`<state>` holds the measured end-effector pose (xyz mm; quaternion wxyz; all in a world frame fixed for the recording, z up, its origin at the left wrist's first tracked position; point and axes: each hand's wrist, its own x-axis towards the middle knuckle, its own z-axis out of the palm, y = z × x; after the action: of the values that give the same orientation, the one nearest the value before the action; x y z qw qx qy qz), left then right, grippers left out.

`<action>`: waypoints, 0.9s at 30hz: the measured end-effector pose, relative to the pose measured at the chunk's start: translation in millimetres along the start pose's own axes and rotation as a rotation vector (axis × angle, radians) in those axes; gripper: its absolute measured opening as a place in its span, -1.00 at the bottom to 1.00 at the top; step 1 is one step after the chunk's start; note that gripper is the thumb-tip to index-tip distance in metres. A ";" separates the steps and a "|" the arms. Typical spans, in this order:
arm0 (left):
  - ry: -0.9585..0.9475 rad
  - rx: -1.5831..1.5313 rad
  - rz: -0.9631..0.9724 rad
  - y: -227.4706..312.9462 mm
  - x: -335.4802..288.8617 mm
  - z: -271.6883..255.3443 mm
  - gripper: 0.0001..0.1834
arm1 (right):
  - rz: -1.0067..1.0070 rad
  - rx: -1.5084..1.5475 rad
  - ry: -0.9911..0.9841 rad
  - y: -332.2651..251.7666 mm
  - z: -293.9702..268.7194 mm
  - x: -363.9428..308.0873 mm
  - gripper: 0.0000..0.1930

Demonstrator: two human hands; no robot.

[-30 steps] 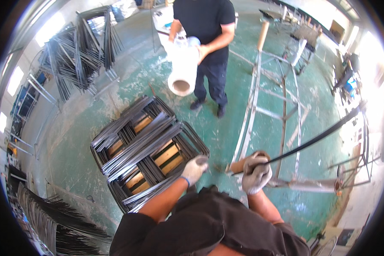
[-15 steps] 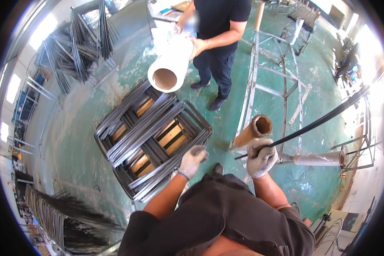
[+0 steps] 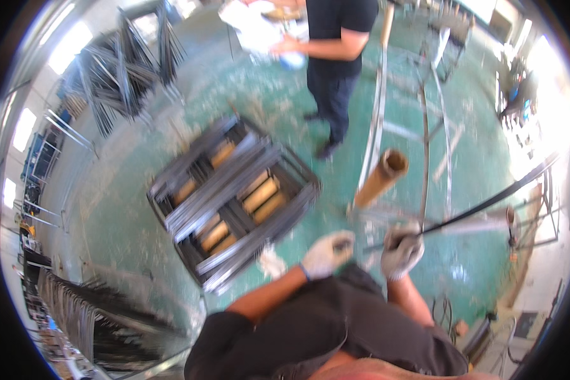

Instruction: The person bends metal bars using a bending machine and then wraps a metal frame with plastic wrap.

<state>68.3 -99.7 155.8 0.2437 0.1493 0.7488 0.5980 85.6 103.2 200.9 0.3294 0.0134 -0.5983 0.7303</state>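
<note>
My right hand (image 3: 403,254), in a pale work glove, is closed around long thin dark rods (image 3: 487,201). They slant up to the right, and a short end pokes out left of the fist. My left hand (image 3: 328,254), gloved too, is a little left of that short end and apart from it. Its fingers are loosely bent, with nothing visible in them; motion blurs it somewhat. A brown cardboard tube (image 3: 377,182) stands tilted just beyond my right hand. To the left lies a low stack of dark metal rods and frames (image 3: 225,185) with wooden slats between them.
A co-worker in dark clothes (image 3: 339,69) stands ahead, arms over white sheeting (image 3: 254,26). A metal frame (image 3: 378,120) runs along the right, with a pale tube (image 3: 478,223) lying near it. Bundles of rods (image 3: 123,69) stand far left; more rods (image 3: 85,316) hang near left.
My left hand has moved right toward the rods' short end. My right hand has shifted slightly right and down, still holding them. The co-worker's large white roll is no longer visible.
</note>
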 end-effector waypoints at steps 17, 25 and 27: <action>0.296 0.310 0.144 -32.9 7.7 95.4 -0.74 | 0.147 0.210 -0.391 28.3 -33.6 1.7 -0.48; 0.387 0.359 0.080 -35.3 -13.5 86.5 -0.76 | 0.213 0.297 -0.653 28.9 -23.8 -8.2 -0.54; 0.368 0.328 0.102 -39.7 -18.5 101.6 -0.75 | 0.123 0.222 -0.660 5.5 -20.1 1.0 -0.43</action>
<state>141.7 -35.2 103.9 0.0454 0.1128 0.8591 0.4971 89.5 121.1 190.8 0.0702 0.2485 -0.5894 0.7654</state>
